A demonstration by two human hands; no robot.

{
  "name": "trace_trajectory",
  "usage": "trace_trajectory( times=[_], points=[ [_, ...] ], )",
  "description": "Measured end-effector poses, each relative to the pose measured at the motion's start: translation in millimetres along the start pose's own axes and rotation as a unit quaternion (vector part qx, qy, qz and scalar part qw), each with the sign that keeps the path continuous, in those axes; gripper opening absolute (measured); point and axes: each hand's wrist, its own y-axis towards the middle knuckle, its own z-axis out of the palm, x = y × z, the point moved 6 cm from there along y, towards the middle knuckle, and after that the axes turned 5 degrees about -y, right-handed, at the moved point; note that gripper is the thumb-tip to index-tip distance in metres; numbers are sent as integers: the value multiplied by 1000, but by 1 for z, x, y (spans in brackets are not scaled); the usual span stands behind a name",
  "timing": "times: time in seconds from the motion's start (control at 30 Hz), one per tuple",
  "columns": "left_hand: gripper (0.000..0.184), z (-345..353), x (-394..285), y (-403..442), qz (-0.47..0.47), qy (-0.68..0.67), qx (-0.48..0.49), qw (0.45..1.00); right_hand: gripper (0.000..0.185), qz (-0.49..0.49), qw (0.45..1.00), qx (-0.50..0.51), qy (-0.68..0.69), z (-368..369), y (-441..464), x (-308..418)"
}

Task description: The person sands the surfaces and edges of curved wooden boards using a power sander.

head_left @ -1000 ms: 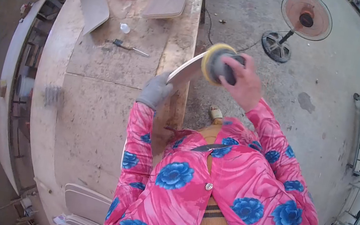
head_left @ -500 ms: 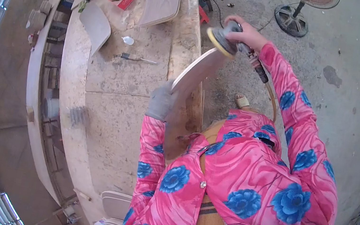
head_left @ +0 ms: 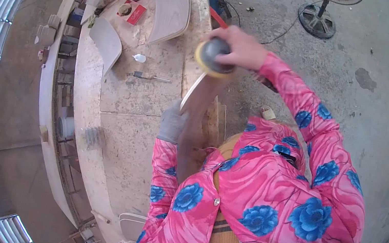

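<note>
My right hand is wrapped round a disc sander with a dark round body and a yellow pad. The sander sits at the far end of a curved wooden panel, its pad at the panel's edge. In a grey glove, my left hand grips the near part of that panel along its pale edge. The panel stands tilted by the front edge of the workbench. Its lower part is partly hidden by my left arm and body.
On the bench lie two more curved panels, a red box, a small white bottle and a dark-handled tool. Stacked panels stand near my left elbow. A pedestal fan stands on the floor.
My right hand has moved the sander left and nearer to me, and the sander has turned over the panel's end. My left hand still grips the panel, which looks more upright.
</note>
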Motion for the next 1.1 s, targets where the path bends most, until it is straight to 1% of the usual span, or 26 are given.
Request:
trace_trajectory(
  times=[0.03, 0.07, 0.1, 0.13, 0.2, 0.27, 0.3, 0.33, 0.37, 0.4, 0.47, 0.5, 0.53, 0.57, 0.6, 0.67, 0.7, 0.73, 0.8, 0.83, 0.87, 0.93, 0.97, 1.0, 1.03, 1.1],
  points=[
    [34, 1, 5, 1, -5, 7, -5, 1000, 49, -8, 998, 15, -56, -2, -1, 31],
    [34, 2, 9, 1, -8, 8, -1, 1000, 49, -4, 998, 16, -53, 1, 2, 39],
    [34, 0, 12, 3, -19, 4, -8, 1000, 47, -16, 995, 47, -82, 7, 5, 45],
    [34, 0, 13, 2, -31, 2, -15, 999, 46, -27, 990, 79, -110, 13, 6, 48],
    [35, -3, 4, 1, -54, -16, -9, 998, 49, -13, 992, 68, -102, 13, 14, 25],
    [36, -4, 4, 0, -78, -30, -3, 996, 50, 31, 999, 2, 43, 17, 22, -26],
    [38, -3, 11, 1, -78, -40, -3, 996, 50, 32, 993, 7, 110, 20, 22, -48],
    [39, -5, 14, 3, -77, -50, -4, 996, 50, 32, 993, 3, 114, 27, 14, -64],
    [39, -8, 10, 3, -78, -43, -2, 996, 50, 91, 962, 8, 256, 42, 4, -87],
    [39, -10, 4, 3, -84, -48, -1, 995, 51, 147, 908, 12, 392, 61, -8, -109],
    [39, -10, -2, 3, -90, -43, 3, 995, 61, 210, 886, -1, 414, 98, -33, -150],
    [39, -9, -2, 4, -85, -89, 5, 992, 61, 210, 882, -5, 421, 115, -44, -166],
    [39, -8, -2, 4, -80, -134, 7, 988, 60, 251, 871, -12, 421, 135, -57, -184],
    [39, -7, 2, 3, -81, -126, 10, 989, 59, 291, 859, -18, 421, 147, -65, -197],
    [38, -7, 6, 3, -83, -138, 6, 987, 59, 290, 856, -21, 427, 150, -66, -200],
    [38, -7, 10, 1, -86, -145, 7, 986, 59, 322, 834, -15, 448, 160, -71, -205],
    [37, -9, 6, 2, -85, -138, 2, 987, 57, 303, 842, -24, 445, 150, -66, -194],
    [37, -10, 5, 2, -84, -132, -5, 988, 57, 305, 841, -26, 446, 136, -58, -180],
    [37, -10, 11, 1, -104, -154, -1, 983, 52, 175, 908, -49, 377, 92, -34, -132],
    [36, -9, 15, 0, -122, -178, 0, 976, 51, 144, 951, -86, 259, 72, -25, -107],
    [36, -11, 14, 1, -122, -178, 0, 976, 50, 108, 977, -120, 136, 53, -19, -73],
    [39, -10, 10, 4, -122, -138, 51, 982, 43, 83, 989, -103, 68, 27, -18, 3],
    [39, -8, 11, 3, -121, -139, 51, 981, 40, 33, 995, -88, 18, 36, -16, 32],
    [39, -6, 7, 3, -86, -142, 37, 985, 38, -17, 997, -71, -33, 47, -16, 55],
    [39, -6, 5, 3, -49, -143, 24, 988, 38, -16, 997, -72, -33, 59, -17, 66],
    [39, -8, 11, 1, -33, -117, 18, 992, 37, -121, 984, -98, -84, 76, -23, 94]
  ],
)
